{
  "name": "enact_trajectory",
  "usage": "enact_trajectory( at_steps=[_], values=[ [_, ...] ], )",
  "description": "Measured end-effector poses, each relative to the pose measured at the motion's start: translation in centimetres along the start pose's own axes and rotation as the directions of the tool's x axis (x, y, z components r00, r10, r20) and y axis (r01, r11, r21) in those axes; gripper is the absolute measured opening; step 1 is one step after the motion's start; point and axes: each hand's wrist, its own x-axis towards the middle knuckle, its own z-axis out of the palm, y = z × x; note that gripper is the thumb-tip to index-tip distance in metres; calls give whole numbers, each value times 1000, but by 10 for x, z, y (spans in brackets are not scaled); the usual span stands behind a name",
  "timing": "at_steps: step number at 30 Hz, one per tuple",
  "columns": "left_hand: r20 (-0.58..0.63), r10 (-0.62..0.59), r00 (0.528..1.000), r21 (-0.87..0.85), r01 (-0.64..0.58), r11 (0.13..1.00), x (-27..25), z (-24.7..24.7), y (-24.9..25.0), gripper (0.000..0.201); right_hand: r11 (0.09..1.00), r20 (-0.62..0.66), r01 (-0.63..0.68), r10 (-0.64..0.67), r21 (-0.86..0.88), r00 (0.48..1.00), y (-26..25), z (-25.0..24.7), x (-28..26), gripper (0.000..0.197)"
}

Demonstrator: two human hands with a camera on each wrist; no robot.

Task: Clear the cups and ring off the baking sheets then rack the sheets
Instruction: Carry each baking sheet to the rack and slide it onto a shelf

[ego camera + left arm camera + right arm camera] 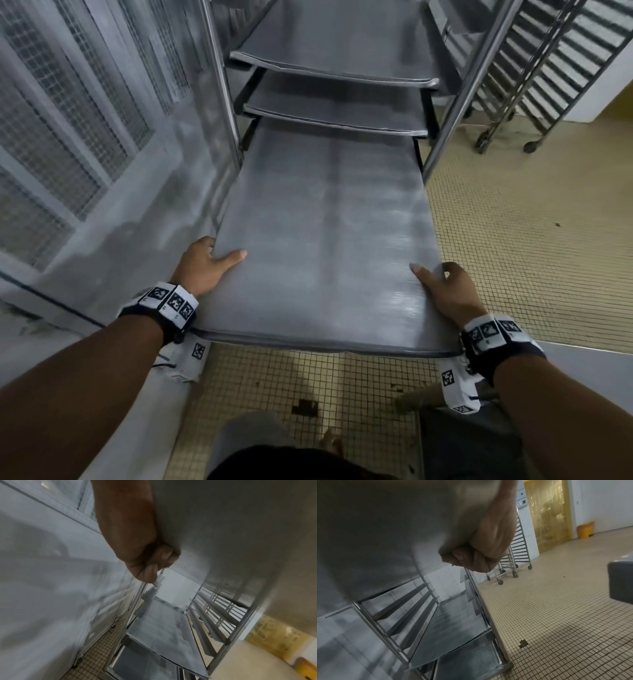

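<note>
Left hand (205, 263): grips the near left edge of the baking sheet (318, 246), thumb laid flat on top; in the left wrist view the fingers (154, 563) are curled under the rim.

Right hand (445, 291): grips the near right edge of the same sheet, thumb on top; in the right wrist view the fingers (471, 559) are curled beneath the rim.

Baking sheet: grey metal, top surface bare, held roughly level between both hands. Its far end sits between the uprights of the tray rack (455, 113); its near end overhangs the tiled floor (513, 222).

Tray rack: stainless steel, with angled runners along each side. Two further sheets (339, 65) already sit on runners above the held one. From the wrist views, lower runners stand unfilled below it, another sheet rests lower down (453, 628), and a perforated tray (471, 661) lies at the bottom.

Left of the rack: grey metal panels with mesh inserts (68, 120).

Beyond, right: a second wheeled rack (534, 78) stands well apart against the white wall. A yellow strip curtain (546, 512) and a yellow bin (585, 530) lie farther off.
</note>
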Motion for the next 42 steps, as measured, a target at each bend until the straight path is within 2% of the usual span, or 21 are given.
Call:
enact_trajectory(
  at_steps=[4,9,13,20,25,30,36,42],
  values=[
    [4,6,1000,5,-6,1000,32,10,7,43,1000,-1,-8,8,17,1000,-11,5,27,63],
    [10,20,1000,-45,-19,999,88,16,-9,64,999,-27,-34,35,38,999,-23,21,65,65],
    [31,10,999,-72,-8,997,123,21,-4,49,995,-45,-67,70,74,996,-34,35,92,65],
    [36,24,999,-79,-21,997,181,22,3,47,990,-56,-102,107,95,993,-56,46,133,66],
    [26,26,999,-70,-24,997,205,25,11,45,990,-64,-102,108,102,992,-68,51,154,65],
    [32,44,999,-57,-42,998,222,30,16,48,987,-79,-93,104,131,991,-79,49,170,53],
    [48,32,998,-87,-28,996,243,32,21,50,983,-64,-120,130,140,989,-86,47,191,60],
    [64,57,996,-109,-50,993,246,32,29,36,991,-52,-108,113,83,992,-86,46,198,66]
  ],
)
